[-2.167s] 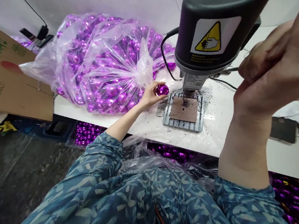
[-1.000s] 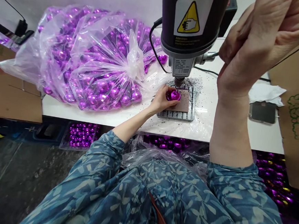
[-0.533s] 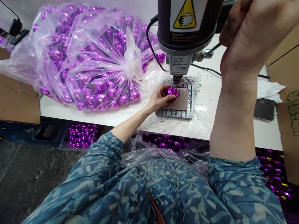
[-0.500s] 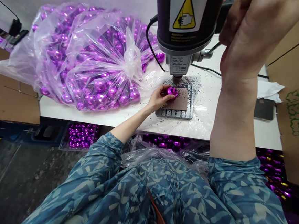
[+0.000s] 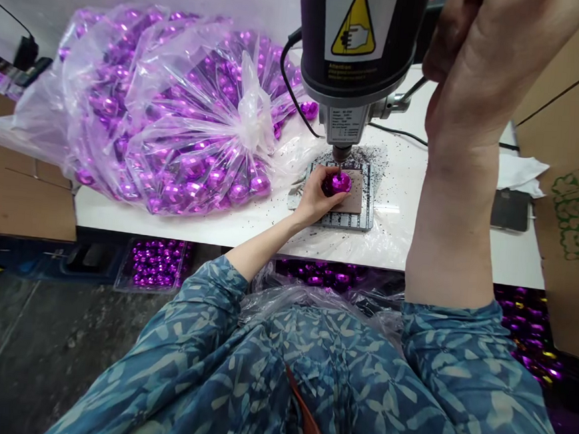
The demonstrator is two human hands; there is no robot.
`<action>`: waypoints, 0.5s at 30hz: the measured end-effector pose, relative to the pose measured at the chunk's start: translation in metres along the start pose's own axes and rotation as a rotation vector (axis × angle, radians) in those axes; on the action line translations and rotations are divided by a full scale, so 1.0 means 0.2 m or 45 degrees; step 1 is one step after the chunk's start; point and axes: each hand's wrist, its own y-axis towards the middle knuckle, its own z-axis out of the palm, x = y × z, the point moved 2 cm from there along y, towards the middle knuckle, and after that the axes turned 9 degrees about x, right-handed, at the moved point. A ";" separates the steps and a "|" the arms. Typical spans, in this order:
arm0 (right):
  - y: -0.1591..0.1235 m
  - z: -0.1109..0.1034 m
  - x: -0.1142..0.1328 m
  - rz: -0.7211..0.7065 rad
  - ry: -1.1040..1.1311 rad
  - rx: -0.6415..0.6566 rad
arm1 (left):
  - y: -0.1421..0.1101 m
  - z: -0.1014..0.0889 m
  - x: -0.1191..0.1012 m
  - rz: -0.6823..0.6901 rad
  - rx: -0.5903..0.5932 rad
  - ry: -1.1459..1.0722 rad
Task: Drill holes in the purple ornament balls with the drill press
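Between the thumb and fingers of my left hand (image 5: pixel 320 198) is a shiny purple faceted ball (image 5: pixel 341 183). It sits over a brown pad (image 5: pixel 353 201) on the metal base (image 5: pixel 367 220) of a drill press (image 5: pixel 356 68), right beneath the chuck (image 5: pixel 341 154). My right hand (image 5: pixel 463 47) is raised at the upper right beside the motor housing, its fingers curled. Whatever those fingers grip is mostly hidden behind the hand. A thin metal lever (image 5: pixel 416 88) runs from the press toward that hand.
A large clear bag (image 5: pixel 177 114) of purple balls fills the table's left side. Dark shavings lie around the base. A phone (image 5: pixel 510 210) and white cloth (image 5: pixel 521 174) rest at the right, beside a cardboard box (image 5: pixel 576 266). Below the table stands a tray (image 5: pixel 158 263) of purple balls.
My left hand has moved the purple ball slightly right, from the pad's left part to under the chuck. My right hand has barely moved.
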 end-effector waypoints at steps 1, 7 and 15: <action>-0.02 0.01 0.03 0.047 0.058 -0.033 | -0.01 0.01 0.01 0.003 -0.007 0.000; -0.14 0.03 0.02 -0.070 0.165 -0.156 | -0.03 0.00 0.02 -0.017 -0.008 -0.052; -0.34 0.07 -0.13 -0.212 0.179 -0.392 | -0.03 0.00 -0.04 -0.095 -0.012 -0.111</action>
